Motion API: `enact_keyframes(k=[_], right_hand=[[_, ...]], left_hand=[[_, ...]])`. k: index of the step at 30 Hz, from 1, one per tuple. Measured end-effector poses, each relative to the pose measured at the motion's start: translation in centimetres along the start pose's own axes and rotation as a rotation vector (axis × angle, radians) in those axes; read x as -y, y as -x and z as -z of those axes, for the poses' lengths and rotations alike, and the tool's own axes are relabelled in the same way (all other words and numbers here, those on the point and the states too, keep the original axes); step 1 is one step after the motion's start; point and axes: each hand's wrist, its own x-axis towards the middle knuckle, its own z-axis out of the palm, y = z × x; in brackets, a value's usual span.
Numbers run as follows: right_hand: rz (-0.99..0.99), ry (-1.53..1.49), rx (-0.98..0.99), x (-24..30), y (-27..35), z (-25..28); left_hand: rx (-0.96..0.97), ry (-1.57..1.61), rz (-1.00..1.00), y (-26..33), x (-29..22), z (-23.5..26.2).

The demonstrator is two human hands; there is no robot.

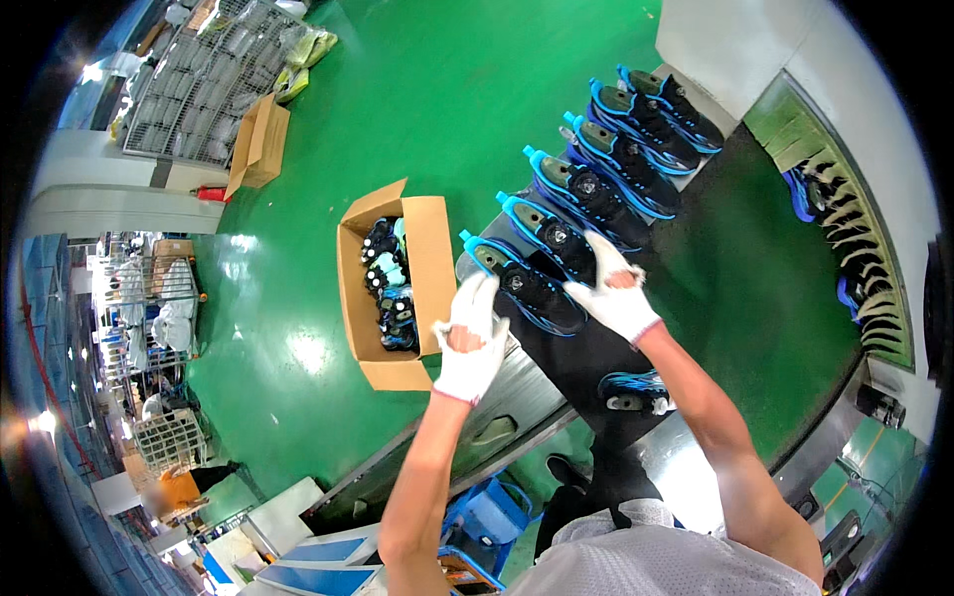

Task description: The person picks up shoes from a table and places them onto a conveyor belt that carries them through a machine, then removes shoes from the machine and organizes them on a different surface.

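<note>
Both gloved hands close on the nearest black-and-blue sneaker [525,283] at the front end of the black conveyor belt [586,363]: the left hand [470,338] in its white cotton glove reaches the heel end by the blue pull tab with fingers loosely curled, and the right hand [611,288] lies with fingers spread over the toe and side, so the hold looks like a light two-handed clasp rather than a firm pinch, though the gloves hide whether the fingers truly wrap the sole. Such a shoe should handle as light and springy, with a soft mesh upper that dents under pressure and a stiffer moulded sole; heel and toe, or the sole edge, seem the sound places to take it, and the cotton gloves ought to keep it from slipping. Five sneakers stand in a slanted row on the belt, counting the held one, and a sixth lies apart nearer the person [634,389]. Just left of the belt an open cardboard box [429,248] on the green floor [437,89] holds several more shoes, too jumbled to count; a second, smaller cardboard box [260,144] stands well apart by a wire rack [204,84].
</note>
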Motion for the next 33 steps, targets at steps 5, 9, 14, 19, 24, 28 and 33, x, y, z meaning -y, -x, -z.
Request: enact_keyframes(k=[5,9,14,19,24,28,33], right_hand=[[0.058,0.042,-0.226,0.1,-6.4,-6.4],[-0.025,-0.084,-0.213,0.1,-6.6,-5.7],[0.074,-0.006,-0.291,0.5,-6.5,-5.4],[0.018,0.018,-0.282,0.8,-6.9,-4.8],[-0.064,0.220,-0.133,3.5,-6.1,-5.4],[0.034,0.233,-0.134,-0.7,-8.2,-4.7],[0.096,0.482,-0.041,-7.2,-11.5,-3.2]], left_hand=[[0.127,-0.357,-0.327,-6.6,3.9,-4.0],[0.054,-0.410,-0.540,-8.8,4.2,-6.6],[0.084,-0.366,-0.665,-9.8,5.1,-7.2],[0.287,-0.312,-0.446,-6.1,3.0,-6.2],[0.294,-0.023,-0.082,4.6,-0.2,-0.7],[0.131,0.048,0.345,18.1,-5.2,2.6],[-0.172,0.432,1.044,35.3,-12.9,11.8]])
